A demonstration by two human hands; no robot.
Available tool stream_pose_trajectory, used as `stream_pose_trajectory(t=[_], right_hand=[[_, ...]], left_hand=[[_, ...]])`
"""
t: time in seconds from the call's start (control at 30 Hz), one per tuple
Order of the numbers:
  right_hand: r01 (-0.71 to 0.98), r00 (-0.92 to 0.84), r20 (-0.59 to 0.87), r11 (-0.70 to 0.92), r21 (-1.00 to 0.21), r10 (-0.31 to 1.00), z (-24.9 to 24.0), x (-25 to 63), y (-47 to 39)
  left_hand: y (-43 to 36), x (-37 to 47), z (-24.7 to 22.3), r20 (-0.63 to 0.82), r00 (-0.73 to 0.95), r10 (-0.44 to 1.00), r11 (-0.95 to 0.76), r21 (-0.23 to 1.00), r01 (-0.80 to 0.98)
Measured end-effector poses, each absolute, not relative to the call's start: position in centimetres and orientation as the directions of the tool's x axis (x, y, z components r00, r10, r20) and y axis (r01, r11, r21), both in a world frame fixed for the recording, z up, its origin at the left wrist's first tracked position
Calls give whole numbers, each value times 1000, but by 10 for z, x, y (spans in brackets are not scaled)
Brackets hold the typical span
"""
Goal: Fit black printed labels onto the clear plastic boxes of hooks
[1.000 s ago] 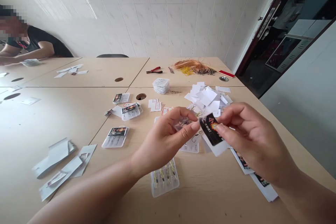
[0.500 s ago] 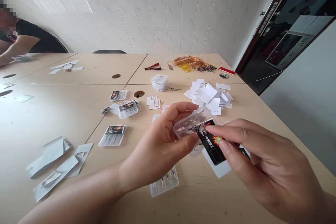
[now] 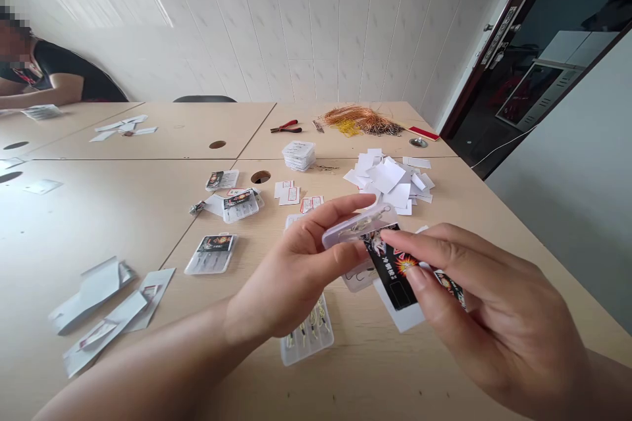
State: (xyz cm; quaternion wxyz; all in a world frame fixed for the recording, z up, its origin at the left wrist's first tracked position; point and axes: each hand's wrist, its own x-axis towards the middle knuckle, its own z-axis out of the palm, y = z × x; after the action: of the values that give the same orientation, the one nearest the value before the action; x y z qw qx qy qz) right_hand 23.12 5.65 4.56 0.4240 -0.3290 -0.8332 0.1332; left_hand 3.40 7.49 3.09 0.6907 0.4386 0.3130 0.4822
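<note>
Black label [image 3: 394, 276] sits over the surface [image 3: 375, 375], nearer its right edge. Leftward, labelled cases [image 3: 211, 256] look done. My left hand [image 3: 296, 266] grips a clear case [image 3: 351, 230], apparently not yet labelled. The label's picture end points at it, long axis slanting far-left to near-right; my right hand [image 3: 494, 299] pinches it.

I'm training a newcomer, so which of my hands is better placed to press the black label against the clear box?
Probably your right hand: its index finger and thumb are on the black label, while your left hand is occupied holding the clear box.
</note>
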Motion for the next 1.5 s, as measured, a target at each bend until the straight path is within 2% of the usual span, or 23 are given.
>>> stream_pose_trajectory(t=[0.13, 0.5, 0.67, 0.83, 1.5], right_hand=[[440, -405, 619, 737, -513, 673, 45, 232, 56], [422, -408, 629, 748, -512, 662, 48, 230, 56], [435, -399, 590, 711, -553, 702, 47, 232, 54], [419, -375, 575, 686, -595, 728, 45, 231, 53], [394, -395, 610, 727, -562, 686, 45, 230, 55]], left_hand=[[75, 36, 31, 29, 366, 930, 143, 889, -434], [70, 32, 35, -41, 430, 902, 214, 907, -363], [70, 31, 32, 8, 479, 878, 233, 868, -440], [67, 33, 31, 31, 446, 895, 178, 890, -419], [67, 35, 28, 85, 476, 875, 183, 852, -490]])
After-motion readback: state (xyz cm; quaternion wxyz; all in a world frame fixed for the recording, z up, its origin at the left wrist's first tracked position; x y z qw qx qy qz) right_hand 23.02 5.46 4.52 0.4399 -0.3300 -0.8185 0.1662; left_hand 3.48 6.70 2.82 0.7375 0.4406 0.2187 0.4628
